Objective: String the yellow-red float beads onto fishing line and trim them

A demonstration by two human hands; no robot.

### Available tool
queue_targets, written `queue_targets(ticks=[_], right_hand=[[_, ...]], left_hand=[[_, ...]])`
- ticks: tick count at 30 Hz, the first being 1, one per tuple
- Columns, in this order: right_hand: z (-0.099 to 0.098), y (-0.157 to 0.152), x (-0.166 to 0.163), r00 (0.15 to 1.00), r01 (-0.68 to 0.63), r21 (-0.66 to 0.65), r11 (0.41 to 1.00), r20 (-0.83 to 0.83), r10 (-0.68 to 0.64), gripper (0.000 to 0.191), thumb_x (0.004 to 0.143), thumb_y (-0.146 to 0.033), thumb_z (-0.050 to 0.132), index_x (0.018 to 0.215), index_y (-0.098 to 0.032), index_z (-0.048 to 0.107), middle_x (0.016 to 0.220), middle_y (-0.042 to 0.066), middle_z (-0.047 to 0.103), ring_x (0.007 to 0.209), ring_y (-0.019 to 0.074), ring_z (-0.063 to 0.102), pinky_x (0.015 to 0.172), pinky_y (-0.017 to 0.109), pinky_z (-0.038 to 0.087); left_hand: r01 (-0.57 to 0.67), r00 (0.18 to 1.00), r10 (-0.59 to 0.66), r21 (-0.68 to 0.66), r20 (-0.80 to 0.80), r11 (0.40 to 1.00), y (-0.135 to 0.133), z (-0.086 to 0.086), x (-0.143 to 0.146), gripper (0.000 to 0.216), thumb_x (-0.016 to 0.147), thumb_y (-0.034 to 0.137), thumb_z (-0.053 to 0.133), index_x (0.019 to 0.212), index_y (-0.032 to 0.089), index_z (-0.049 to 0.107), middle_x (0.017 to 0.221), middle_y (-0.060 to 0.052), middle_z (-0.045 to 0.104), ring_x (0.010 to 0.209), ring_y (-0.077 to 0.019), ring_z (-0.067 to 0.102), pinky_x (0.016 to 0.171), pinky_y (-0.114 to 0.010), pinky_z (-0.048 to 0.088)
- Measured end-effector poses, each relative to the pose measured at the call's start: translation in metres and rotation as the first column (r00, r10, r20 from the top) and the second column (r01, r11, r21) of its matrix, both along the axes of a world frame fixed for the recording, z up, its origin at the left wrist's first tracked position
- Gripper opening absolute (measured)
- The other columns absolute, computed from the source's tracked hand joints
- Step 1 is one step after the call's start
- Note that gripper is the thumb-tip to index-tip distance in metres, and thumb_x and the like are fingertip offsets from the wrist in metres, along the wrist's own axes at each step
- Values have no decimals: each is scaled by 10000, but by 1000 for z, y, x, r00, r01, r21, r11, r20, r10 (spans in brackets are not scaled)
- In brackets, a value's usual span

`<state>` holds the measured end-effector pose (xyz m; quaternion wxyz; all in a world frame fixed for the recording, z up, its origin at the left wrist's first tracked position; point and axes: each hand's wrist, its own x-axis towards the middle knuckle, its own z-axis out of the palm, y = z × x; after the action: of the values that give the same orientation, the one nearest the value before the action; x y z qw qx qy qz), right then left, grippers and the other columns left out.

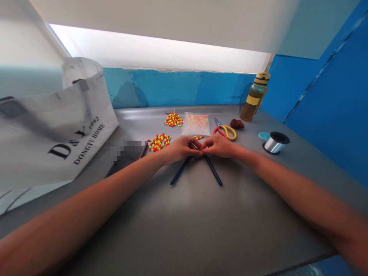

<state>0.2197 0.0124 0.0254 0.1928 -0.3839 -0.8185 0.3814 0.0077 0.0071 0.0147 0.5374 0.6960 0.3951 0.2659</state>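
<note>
to the left of the left hand (184, 148), the side of a white bag (34, 122) bears black lettering (74, 142) that reads "d & y 1992", the d and y large and the number small. below it, a line of smaller capitals (89, 144) reads "dongyu home", both lines climbing toward the hand

Left hand (184, 147): bare, smoothly rounded across the back, with slender fingers
Left forearm (94, 203): bare as far as it shows, even in outline, slim at the wrist and broader toward the elbow
Right hand (220, 146): bare, compact, rounded at the knuckles
Right forearm (290, 191): bare throughout its visible length, tapering to the wrist, blurred toward the lower edge
</note>
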Motion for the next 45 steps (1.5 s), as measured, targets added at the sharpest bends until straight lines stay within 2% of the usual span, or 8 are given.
queue_targets(ticks=[3,9,13,18,29,37,40,45], right_hand=[[-2,0,1,1000,-11,30,999,-25,12,241,806,-333,678,850,-124,791,687,4,644,628,103,508,586,237,332],[-6,2,2,958,262,214,941,-173,-227,343,843,-465,680,949,-163,800,535,-58,467,518,84,373,521,253,239],[-5,1,0,940,308,241,920,-230,-254,372,864,-487,656,1020,-177,788,609,-31,568,559,101,443,545,250,291],[1,-2,-3,948,268,171,948,-221,-228,389,898,-485,586,1015,-159,763,762,12,662,658,128,523,623,261,363],[19,-16,-10,982,160,-45,986,109,-154,283,903,-353,554,791,-131,690,575,-12,574,489,96,483,500,233,352],[49,-21,-4,950,253,-307,917,257,-176,538,942,-611,527,833,-116,705,784,143,743,598,191,669,517,279,506],[57,-25,-2,931,207,-257,944,349,-109,455,938,-535,567,754,-136,686,802,131,746,607,187,672,527,277,498],[60,-37,-11,836,153,-4,988,534,-127,367,906,-422,601,647,-165,646,578,60,645,471,145,554,499,285,379]], left_hand=[[-12,999,13,-29,41,1000,-5,5,2,236,641,312,836,832,204,749,755,-44,727,699,-186,648,654,-296,458],[-172,950,192,-100,248,980,-7,14,6,256,641,296,853,854,187,761,853,-59,717,724,-150,606,658,-278,443],[-196,896,280,-258,344,946,-3,13,6,295,621,284,888,879,195,776,932,-70,712,766,-140,598,693,-278,460],[-315,820,444,-365,360,876,3,7,3,372,582,265,923,921,204,781,943,-66,715,782,-133,593,674,-254,455],[-390,744,538,-397,395,831,4,8,5,351,570,224,912,860,198,715,860,-16,691,747,-113,594,672,-236,448],[-421,769,538,-358,347,833,6,6,4,349,554,242,920,813,193,691,786,-5,659,714,-111,590,592,-214,418],[-419,762,543,-370,354,829,6,3,4,352,548,214,922,811,187,690,804,-4,670,731,-110,613,615,-216,439],[-370,772,514,-393,375,842,4,2,4,340,578,202,912,830,175,685,855,-45,709,830,-155,672,724,-254,506]])
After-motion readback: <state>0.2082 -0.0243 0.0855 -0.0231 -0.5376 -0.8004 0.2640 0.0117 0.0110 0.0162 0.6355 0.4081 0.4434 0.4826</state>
